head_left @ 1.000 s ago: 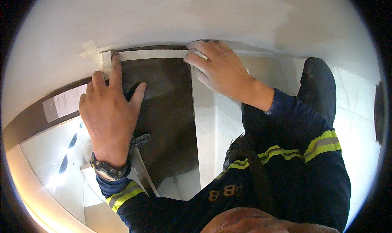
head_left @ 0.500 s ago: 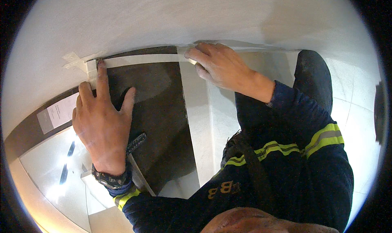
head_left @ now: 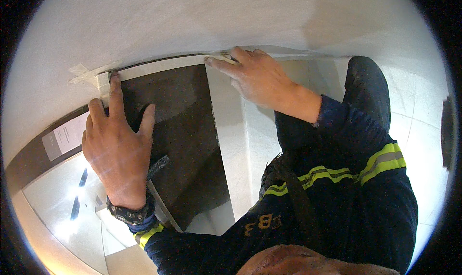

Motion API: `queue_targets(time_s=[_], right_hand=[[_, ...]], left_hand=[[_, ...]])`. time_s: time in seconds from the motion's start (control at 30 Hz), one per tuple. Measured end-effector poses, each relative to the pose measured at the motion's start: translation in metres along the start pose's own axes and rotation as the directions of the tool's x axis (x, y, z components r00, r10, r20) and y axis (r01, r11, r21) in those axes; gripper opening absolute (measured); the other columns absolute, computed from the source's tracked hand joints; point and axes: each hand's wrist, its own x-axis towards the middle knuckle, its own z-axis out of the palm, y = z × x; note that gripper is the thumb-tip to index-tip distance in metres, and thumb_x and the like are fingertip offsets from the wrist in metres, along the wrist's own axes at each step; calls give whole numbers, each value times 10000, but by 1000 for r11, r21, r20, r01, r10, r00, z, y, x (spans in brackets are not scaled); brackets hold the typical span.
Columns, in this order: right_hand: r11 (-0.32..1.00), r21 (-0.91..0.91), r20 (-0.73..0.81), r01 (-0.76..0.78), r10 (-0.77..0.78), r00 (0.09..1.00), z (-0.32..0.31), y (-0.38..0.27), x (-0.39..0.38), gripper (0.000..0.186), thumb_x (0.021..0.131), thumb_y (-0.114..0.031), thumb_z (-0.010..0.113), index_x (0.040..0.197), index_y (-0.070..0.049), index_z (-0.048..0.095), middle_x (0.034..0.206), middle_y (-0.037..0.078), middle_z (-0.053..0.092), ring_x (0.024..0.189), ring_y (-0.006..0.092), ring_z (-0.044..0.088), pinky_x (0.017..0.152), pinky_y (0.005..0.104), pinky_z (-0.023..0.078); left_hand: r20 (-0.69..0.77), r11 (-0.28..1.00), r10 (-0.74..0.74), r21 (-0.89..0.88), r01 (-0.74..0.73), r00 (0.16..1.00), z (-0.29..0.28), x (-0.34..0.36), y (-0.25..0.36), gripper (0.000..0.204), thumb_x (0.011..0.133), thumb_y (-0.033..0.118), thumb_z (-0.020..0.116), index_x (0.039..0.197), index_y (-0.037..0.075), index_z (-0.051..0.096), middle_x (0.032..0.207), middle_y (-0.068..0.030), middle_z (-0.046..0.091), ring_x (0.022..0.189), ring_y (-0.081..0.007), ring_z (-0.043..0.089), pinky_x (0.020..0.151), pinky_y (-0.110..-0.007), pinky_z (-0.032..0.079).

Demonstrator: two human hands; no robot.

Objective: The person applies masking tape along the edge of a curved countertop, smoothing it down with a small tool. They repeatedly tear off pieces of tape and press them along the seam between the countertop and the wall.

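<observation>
A strip of off-white tape (head_left: pixel 163 63) runs along the top edge of the dark brown panel (head_left: pixel 183 130) where it meets the pale wall (head_left: pixel 231 19). My left hand (head_left: pixel 115 140) has its fingers apart, the index fingertip pressing the tape's left end beside crossed pieces of tape (head_left: pixel 84 74) on the wall. My right hand (head_left: pixel 262 80) pinches the strip's right part at the panel's top right corner; some fingertips are hidden. A white printed label (head_left: pixel 67 135) sits on the dark band left of my left hand.
A dark tool or hinge (head_left: pixel 159 164) lies beside my left wrist. A mirror-like surface with bright reflections (head_left: pixel 53 198) is at lower left. My dark-clothed knee (head_left: pixel 365 87) is beside the wall at right, over pale tiles (head_left: pixel 416 125).
The tape's right part has moved up closer to the panel's top edge, with my right hand slightly left. My left index fingertip still presses the left end; the whole view shifted slightly.
</observation>
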Motion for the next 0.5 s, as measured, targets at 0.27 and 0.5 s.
queue_targets(time_s=[0.27, 0.5], right_hand=[[996, 54, 66, -68, 64, 996, -11, -8, 3, 531, 914, -186, 673, 1441, -170, 603, 1060, 157, 644, 924, 335, 698, 820, 477, 566], [995, 23, 73, -101, 100, 992, -6, -14, 6, 529, 919, -187, 646, 1445, -152, 599, 1100, 189, 672, 930, 340, 713, 823, 482, 564]], left_hand=[[-39, 1000, 22, 0, -22, 999, 2, 1, -2, 737, 884, 460, 791, 1529, 200, 547, 1017, -133, 596, 877, -329, 690, 728, -450, 572], [-19, 1000, 14, 12, -14, 1000, -2, 1, -1, 743, 886, 466, 787, 1540, 214, 539, 1023, -130, 600, 874, -328, 690, 727, -459, 571]])
